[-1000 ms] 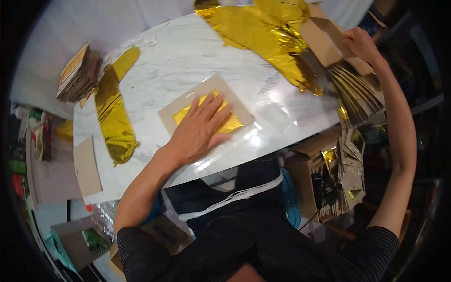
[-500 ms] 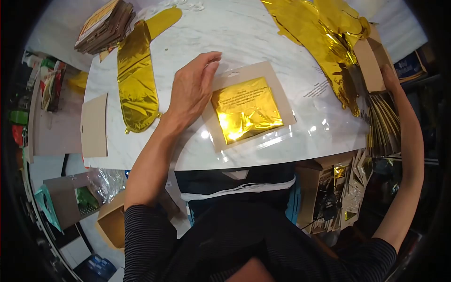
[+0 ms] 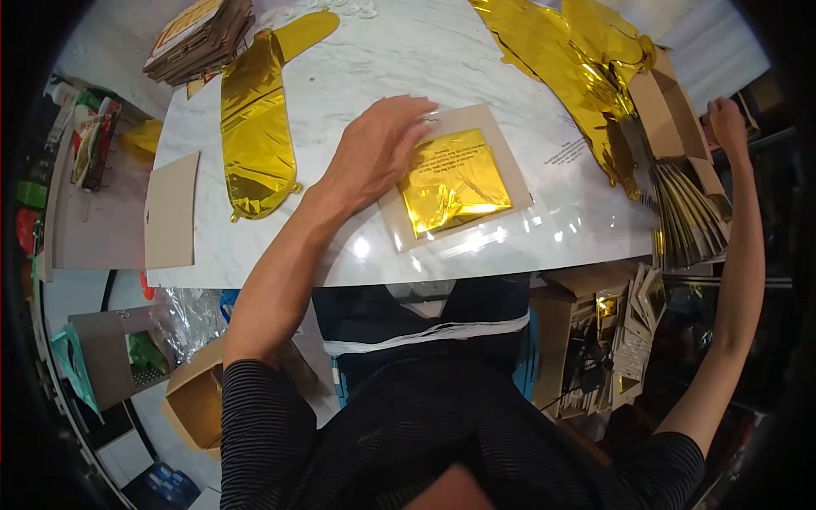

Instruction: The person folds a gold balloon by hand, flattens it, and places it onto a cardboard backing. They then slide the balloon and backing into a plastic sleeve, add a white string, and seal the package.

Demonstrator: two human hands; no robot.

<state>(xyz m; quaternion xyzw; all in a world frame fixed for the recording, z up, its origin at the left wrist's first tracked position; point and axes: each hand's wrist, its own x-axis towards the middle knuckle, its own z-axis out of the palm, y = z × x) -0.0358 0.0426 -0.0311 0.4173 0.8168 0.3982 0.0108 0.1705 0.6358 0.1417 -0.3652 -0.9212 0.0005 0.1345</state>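
Note:
A folded gold foil balloon [image 3: 457, 185] lies in a clear sleeve with a beige backing card [image 3: 486, 127] on the table in front of me. My left hand [image 3: 374, 153] hovers at the upper left corner of this package, fingers stretched to the right and a little blurred, thumb apart, with nothing seen in them. Out past the table's right edge, my right hand [image 3: 728, 127] is beside an open cardboard box [image 3: 671, 110]. Its fingers are curled closed, and what they hold, if anything, is hidden.
Flat gold foil balloons [image 3: 257, 127] lie on the marbled table [image 3: 340, 246], with more gold foil [image 3: 578, 59] at the upper right. A card stack [image 3: 195, 42] stands at the back left. A row of packets [image 3: 688, 217] and a filled box [image 3: 557, 340] sit at the right.
My right hand has moved off the cardboard box, up and outward. My left hand has slid right, over the package's upper left corner. The view has shifted slightly.

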